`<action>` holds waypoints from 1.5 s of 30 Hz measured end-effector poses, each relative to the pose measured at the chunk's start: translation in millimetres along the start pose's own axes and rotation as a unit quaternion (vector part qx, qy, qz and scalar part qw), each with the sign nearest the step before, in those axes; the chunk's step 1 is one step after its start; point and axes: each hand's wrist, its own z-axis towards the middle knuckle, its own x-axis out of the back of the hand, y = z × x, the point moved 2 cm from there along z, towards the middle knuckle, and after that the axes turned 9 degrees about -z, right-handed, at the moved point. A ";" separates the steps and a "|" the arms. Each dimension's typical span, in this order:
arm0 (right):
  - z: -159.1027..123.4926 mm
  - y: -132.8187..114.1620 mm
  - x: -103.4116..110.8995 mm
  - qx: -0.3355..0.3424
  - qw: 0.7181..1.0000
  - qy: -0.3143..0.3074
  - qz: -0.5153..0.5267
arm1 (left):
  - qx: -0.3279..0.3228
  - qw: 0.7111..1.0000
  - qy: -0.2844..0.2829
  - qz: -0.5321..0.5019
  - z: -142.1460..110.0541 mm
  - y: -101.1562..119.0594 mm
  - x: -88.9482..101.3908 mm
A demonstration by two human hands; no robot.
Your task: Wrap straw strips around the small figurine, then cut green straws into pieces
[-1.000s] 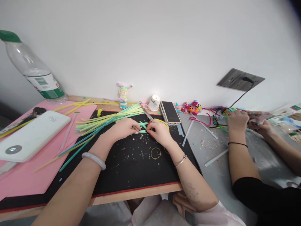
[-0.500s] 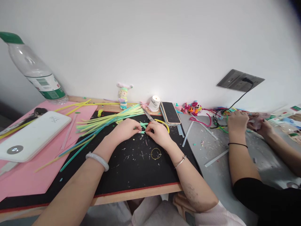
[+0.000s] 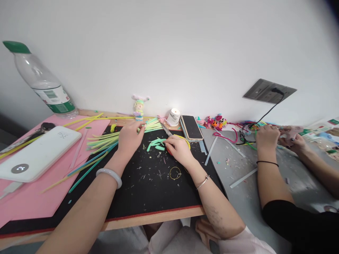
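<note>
Several short mint-green pipe cleaner pieces lie on the black mat. My right hand is at their right end, with thumb and index fingertips closed on the end of one piece. Beneath that hand lies a pair of scissors; the hand covers most of the handles. My left hand is over the bundle of long yellow, green and blue pipe cleaners, fingers curved and slightly apart. No item shows between them.
A phone, a paper cup and a small pastel doll stand along the wall. At left are a power bank and a plastic bottle. At right, a co-worker's hands handle something pinkish.
My left hand has let go of the green pieces and moved up and left to the pipe cleaner bundle. My right hand has stayed almost in place.
</note>
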 end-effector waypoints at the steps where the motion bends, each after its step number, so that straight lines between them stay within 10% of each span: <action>1: 0.0 0.2 0.7 -0.005 1.000 0.010 -0.002 | -0.002 1.000 -0.003 0.015 0.4 -4.7 -1.0; 11: 1.0 1.9 2.6 -0.023 0.998 0.052 -0.009 | 0.055 0.986 -0.113 0.109 -5.3 -9.9 -13.4; 26: 0.4 7.6 2.4 -0.106 0.987 0.096 0.067 | -0.024 0.999 0.019 -0.023 -2.5 -5.0 -4.4; 29: 1.9 8.5 -1.2 -0.160 0.958 0.088 0.220 | -0.079 0.994 -0.065 -0.032 -2.5 -1.6 -9.1; 34: 3.4 4.2 -6.3 -0.204 0.832 0.053 0.513 | -0.123 0.976 -0.177 -0.042 -4.5 2.4 -17.0; 45: 5.6 15.0 12.0 -0.213 0.764 0.203 0.574 | 0.010 0.999 -0.036 -0.003 1.9 -21.7 -5.3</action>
